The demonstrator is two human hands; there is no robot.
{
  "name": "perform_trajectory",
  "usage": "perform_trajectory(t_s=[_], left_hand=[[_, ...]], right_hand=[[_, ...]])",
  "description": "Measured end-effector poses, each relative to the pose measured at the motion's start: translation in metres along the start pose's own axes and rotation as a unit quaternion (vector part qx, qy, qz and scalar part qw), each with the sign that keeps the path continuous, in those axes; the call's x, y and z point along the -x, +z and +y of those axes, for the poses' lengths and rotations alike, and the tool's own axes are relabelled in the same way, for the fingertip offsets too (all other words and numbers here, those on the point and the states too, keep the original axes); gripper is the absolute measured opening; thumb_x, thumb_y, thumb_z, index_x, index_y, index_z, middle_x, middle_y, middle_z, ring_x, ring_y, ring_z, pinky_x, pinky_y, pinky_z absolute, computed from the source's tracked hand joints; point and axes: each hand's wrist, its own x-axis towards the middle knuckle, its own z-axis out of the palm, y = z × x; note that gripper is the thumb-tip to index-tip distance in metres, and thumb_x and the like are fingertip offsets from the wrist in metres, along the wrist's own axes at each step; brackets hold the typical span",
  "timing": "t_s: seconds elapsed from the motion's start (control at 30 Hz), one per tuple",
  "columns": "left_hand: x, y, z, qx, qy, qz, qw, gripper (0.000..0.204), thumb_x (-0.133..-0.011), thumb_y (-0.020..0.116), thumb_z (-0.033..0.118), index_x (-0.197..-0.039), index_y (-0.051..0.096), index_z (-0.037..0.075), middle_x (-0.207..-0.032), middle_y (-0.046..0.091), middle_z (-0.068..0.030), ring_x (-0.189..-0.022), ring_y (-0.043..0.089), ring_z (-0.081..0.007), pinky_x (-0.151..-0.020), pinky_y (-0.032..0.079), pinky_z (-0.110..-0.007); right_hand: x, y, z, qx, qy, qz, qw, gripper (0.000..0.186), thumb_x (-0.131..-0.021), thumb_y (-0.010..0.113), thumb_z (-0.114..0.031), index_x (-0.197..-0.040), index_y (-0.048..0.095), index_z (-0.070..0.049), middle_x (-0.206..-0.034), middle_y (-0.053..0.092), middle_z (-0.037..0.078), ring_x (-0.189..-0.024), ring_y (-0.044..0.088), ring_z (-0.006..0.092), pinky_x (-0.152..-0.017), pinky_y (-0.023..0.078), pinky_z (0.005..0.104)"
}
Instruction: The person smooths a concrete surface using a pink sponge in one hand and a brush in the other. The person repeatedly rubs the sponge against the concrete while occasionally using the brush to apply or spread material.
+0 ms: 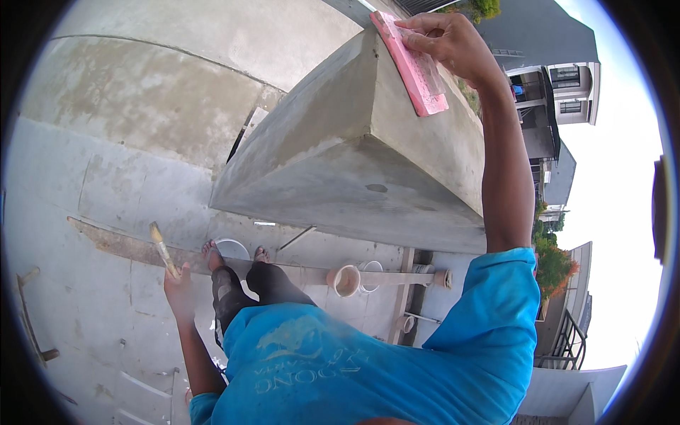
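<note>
High at the upper right, my right hand [457, 46] is closed around the grip of a pink plastering float [407, 74]. The float's long face lies along the top of a grey cement-rendered block [319, 180], close to its edge. Low on the left, my left hand [179, 290] grips a paintbrush [163, 249], bristles upward and apart from the block. The brush bristles look pale and caked. A small dark patch marks the render of the block's near side.
I stand barefoot on a narrow wooden plank [117, 241]. An orange-brown bucket [345, 281] sits on it to my right, with a white bucket [370, 276] beside it. Concrete paving [142, 304] lies below. Houses [570, 92] and shrubs stand beyond at the right.
</note>
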Motion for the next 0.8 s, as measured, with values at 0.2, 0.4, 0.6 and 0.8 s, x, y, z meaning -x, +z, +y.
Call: perform_trajectory(t_s=[0.2,0.4,0.6,0.8], left_hand=[[0.002,-0.007,-0.012,0.001,0.007,0.029,1.0,0.029,-0.098,0.068,0.024,-0.096,0.051,0.0,-0.076,0.049,-0.0024,-0.067,0.048,-0.0132,-0.062,0.044,-0.034],[-0.003,-0.012,-0.005,-0.002,0.005,0.006,1.0,0.029,-0.099,0.068,0.028,-0.096,0.053,0.003,-0.069,0.048,-0.0011,-0.055,0.048,-0.0116,-0.05,0.042,-0.032],[0.018,-0.015,0.017,0.066,0.022,0.011,0.998,0.029,-0.1,0.067,0.031,-0.098,0.052,0.006,-0.061,0.044,0.0008,-0.039,0.043,-0.0088,-0.035,0.033,-0.028],[0.005,-0.009,0.019,0.065,0.052,0.029,0.996,0.032,-0.099,0.068,0.029,-0.091,0.043,0.011,-0.057,0.04,0.0031,-0.036,0.039,-0.0073,-0.031,0.03,-0.027]], right_hand=[[0.042,-0.03,-0.004,0.013,0.011,-0.132,0.991,0.03,-0.095,0.076,-0.025,-0.12,0.078,-0.009,-0.092,0.075,0.004,-0.081,0.064,0.01,-0.078,0.051,0.0291],[-0.009,0.001,0.02,-0.025,-0.03,0.03,0.999,0.033,-0.094,0.076,-0.025,-0.123,0.076,-0.008,-0.098,0.076,0.004,-0.084,0.066,0.0115,-0.078,0.052,0.029],[0.055,-0.015,-0.007,0.016,-0.069,-0.063,0.996,0.033,-0.086,0.075,-0.022,-0.118,0.078,-0.011,-0.1,0.074,0.009,-0.082,0.067,0.0186,-0.081,0.055,0.0336],[0.063,-0.037,0.022,-0.116,-0.036,0.098,0.988,0.031,-0.088,0.074,-0.019,-0.117,0.078,-0.009,-0.099,0.076,0.004,-0.077,0.065,0.0136,-0.074,0.056,0.0326]])
